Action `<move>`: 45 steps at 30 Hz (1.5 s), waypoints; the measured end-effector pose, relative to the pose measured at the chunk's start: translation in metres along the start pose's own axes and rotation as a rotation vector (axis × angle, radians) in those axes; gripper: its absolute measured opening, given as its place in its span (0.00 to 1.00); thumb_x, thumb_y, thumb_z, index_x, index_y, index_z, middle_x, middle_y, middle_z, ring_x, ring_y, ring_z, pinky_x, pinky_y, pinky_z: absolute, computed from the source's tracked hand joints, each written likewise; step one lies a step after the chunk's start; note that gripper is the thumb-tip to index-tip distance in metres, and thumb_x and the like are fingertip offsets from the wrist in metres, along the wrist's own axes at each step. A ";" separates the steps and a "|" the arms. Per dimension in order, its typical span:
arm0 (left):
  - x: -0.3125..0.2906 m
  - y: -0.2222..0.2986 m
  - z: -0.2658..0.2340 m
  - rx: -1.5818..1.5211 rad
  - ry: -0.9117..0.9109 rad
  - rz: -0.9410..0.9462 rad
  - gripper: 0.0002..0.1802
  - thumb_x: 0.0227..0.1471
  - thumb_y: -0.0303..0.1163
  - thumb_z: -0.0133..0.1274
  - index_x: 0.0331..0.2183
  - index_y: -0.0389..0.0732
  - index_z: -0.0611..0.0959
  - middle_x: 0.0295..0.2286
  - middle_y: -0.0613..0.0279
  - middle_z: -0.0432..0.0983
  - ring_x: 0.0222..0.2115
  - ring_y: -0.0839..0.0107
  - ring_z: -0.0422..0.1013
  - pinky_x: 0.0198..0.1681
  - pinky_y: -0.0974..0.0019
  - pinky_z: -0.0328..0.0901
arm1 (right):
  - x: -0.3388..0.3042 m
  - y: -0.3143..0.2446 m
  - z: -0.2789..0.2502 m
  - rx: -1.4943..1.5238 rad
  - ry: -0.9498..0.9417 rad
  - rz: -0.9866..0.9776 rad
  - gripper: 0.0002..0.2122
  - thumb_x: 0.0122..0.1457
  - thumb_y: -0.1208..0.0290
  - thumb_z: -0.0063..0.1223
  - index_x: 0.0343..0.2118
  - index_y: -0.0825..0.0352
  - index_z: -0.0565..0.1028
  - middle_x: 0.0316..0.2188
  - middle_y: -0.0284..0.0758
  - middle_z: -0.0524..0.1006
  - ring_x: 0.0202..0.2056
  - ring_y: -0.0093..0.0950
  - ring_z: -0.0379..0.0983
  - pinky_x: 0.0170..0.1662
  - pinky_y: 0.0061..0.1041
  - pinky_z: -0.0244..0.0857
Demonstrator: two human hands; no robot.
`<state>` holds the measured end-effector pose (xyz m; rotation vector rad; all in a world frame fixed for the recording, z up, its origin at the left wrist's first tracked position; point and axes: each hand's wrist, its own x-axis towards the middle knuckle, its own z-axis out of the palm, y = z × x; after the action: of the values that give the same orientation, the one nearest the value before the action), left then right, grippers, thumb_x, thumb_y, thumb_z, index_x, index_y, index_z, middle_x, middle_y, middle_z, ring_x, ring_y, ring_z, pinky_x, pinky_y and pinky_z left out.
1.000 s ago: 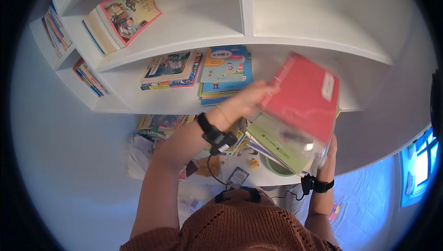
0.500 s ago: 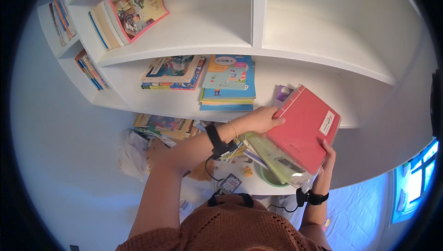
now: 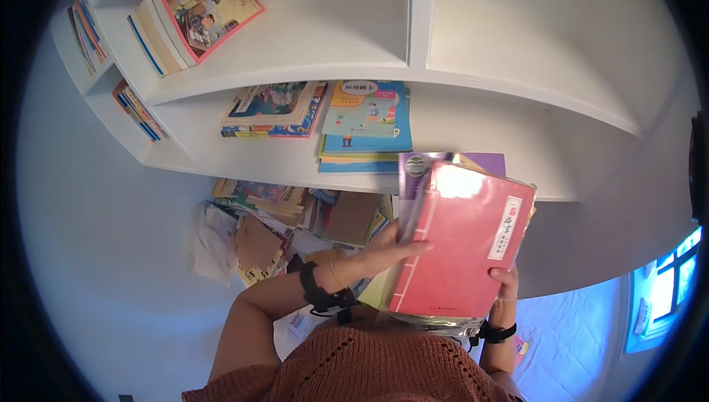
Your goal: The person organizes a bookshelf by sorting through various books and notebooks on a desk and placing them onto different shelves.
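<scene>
Red and rectangular, a thin book with a white label strip lies uppermost on a bundle of books, just before the near edge of a curved white bookshelf. The bare left hand and bare right hand are clamped on the bundle's opposite sides, thumbs on the red cover. Purple covers jut out behind it toward the bookshelf, on which blue paper workbooks lie stacked.

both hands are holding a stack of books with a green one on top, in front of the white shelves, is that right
Not quite: the head view shows a red book on top, not a green one. The left hand and right hand do hold the stack of books in front of the white shelves.
</scene>
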<state>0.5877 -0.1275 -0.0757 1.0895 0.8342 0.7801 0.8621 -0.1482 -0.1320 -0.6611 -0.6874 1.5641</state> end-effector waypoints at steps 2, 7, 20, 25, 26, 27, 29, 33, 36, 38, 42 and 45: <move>-0.023 0.005 0.006 0.007 0.135 -0.061 0.41 0.44 0.39 0.56 0.53 0.33 0.54 0.46 0.53 0.59 0.44 0.66 0.62 0.45 0.67 0.61 | -0.008 0.000 0.014 -0.170 -0.076 0.072 0.28 0.37 0.77 0.52 0.47 0.75 0.61 0.39 0.45 0.71 0.36 0.34 0.72 0.40 0.29 0.67; -0.059 -0.051 -0.010 -0.195 0.116 0.082 0.42 0.42 0.32 0.57 0.53 0.36 0.51 0.46 0.55 0.59 0.47 0.66 0.58 0.50 0.63 0.55 | -0.053 0.025 0.018 -0.203 -0.105 0.340 0.26 0.44 0.77 0.52 0.49 0.70 0.60 0.44 0.35 0.67 0.46 0.26 0.62 0.49 0.27 0.57; -0.072 -0.039 0.000 0.211 0.136 0.535 0.44 0.38 0.31 0.59 0.52 0.35 0.52 0.46 0.54 0.57 0.48 0.67 0.56 0.51 0.62 0.52 | -0.068 0.003 0.052 -0.504 -0.056 0.088 0.29 0.39 0.82 0.60 0.47 0.70 0.59 0.41 0.37 0.70 0.41 0.25 0.67 0.42 0.23 0.64; -0.099 -0.059 -0.008 -0.025 0.099 0.363 0.42 0.39 0.31 0.58 0.52 0.37 0.53 0.46 0.56 0.57 0.48 0.68 0.56 0.50 0.63 0.53 | -0.094 0.007 0.065 -0.330 -0.150 0.196 0.38 0.37 0.76 0.62 0.53 0.70 0.53 0.46 0.38 0.65 0.48 0.29 0.61 0.52 0.30 0.53; -0.103 -0.065 -0.012 -0.038 0.091 0.324 0.38 0.40 0.31 0.57 0.51 0.37 0.56 0.45 0.57 0.59 0.46 0.68 0.57 0.49 0.63 0.54 | -0.105 0.017 0.064 -0.359 -0.151 0.137 0.38 0.38 0.76 0.62 0.53 0.71 0.52 0.48 0.39 0.63 0.50 0.30 0.58 0.54 0.30 0.50; -0.105 -0.069 -0.014 -0.050 0.082 0.282 0.35 0.40 0.31 0.57 0.49 0.37 0.59 0.44 0.58 0.60 0.45 0.69 0.58 0.48 0.63 0.55 | -0.116 0.026 0.069 -0.451 -0.132 0.041 0.38 0.39 0.76 0.61 0.53 0.71 0.51 0.49 0.39 0.61 0.50 0.30 0.57 0.54 0.31 0.49; -0.111 -0.067 -0.013 -0.035 0.064 0.222 0.30 0.41 0.31 0.56 0.46 0.37 0.63 0.42 0.59 0.63 0.43 0.69 0.60 0.46 0.64 0.56 | -0.123 0.030 0.072 -0.542 -0.115 -0.058 0.37 0.40 0.76 0.61 0.53 0.72 0.51 0.49 0.39 0.60 0.51 0.29 0.56 0.55 0.31 0.49; -0.112 -0.051 -0.012 0.054 -0.061 0.265 0.19 0.43 0.29 0.55 0.39 0.36 0.71 0.34 0.61 0.69 0.37 0.71 0.65 0.41 0.67 0.60 | -0.108 0.016 0.072 -0.803 -0.098 0.015 0.34 0.41 0.76 0.60 0.51 0.73 0.54 0.44 0.39 0.65 0.45 0.29 0.63 0.48 0.29 0.58; -0.108 -0.038 0.002 0.134 0.026 0.443 0.17 0.43 0.29 0.55 0.37 0.36 0.72 0.32 0.62 0.70 0.35 0.72 0.66 0.39 0.68 0.61 | -0.095 0.009 0.079 -0.591 0.004 0.125 0.32 0.40 0.74 0.61 0.48 0.73 0.55 0.39 0.38 0.69 0.38 0.28 0.68 0.40 0.26 0.65; -0.107 -0.043 -0.003 0.018 0.043 0.310 0.17 0.43 0.29 0.55 0.37 0.36 0.72 0.32 0.62 0.70 0.35 0.73 0.66 0.39 0.68 0.61 | -0.093 0.021 0.074 -0.689 0.008 -0.062 0.39 0.40 0.71 0.62 0.52 0.73 0.49 0.45 0.41 0.65 0.43 0.29 0.65 0.45 0.28 0.62; -0.101 -0.045 -0.005 -0.078 0.040 0.154 0.18 0.43 0.29 0.56 0.38 0.37 0.71 0.32 0.63 0.70 0.35 0.73 0.66 0.39 0.68 0.61 | -0.103 0.025 0.067 -0.667 -0.122 0.008 0.48 0.42 0.68 0.62 0.57 0.71 0.36 0.50 0.41 0.59 0.50 0.29 0.57 0.52 0.30 0.53; -0.087 -0.037 0.003 0.009 0.101 0.104 0.22 0.42 0.30 0.56 0.41 0.36 0.70 0.35 0.61 0.70 0.36 0.70 0.67 0.41 0.66 0.63 | -0.082 0.006 0.091 -0.535 0.073 -0.018 0.43 0.43 0.71 0.61 0.56 0.72 0.40 0.47 0.39 0.64 0.49 0.27 0.60 0.51 0.28 0.55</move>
<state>0.5540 -0.2138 -0.0943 1.1159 0.8721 0.9254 0.7975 -0.2357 -0.0746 -1.0958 -1.0664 1.3340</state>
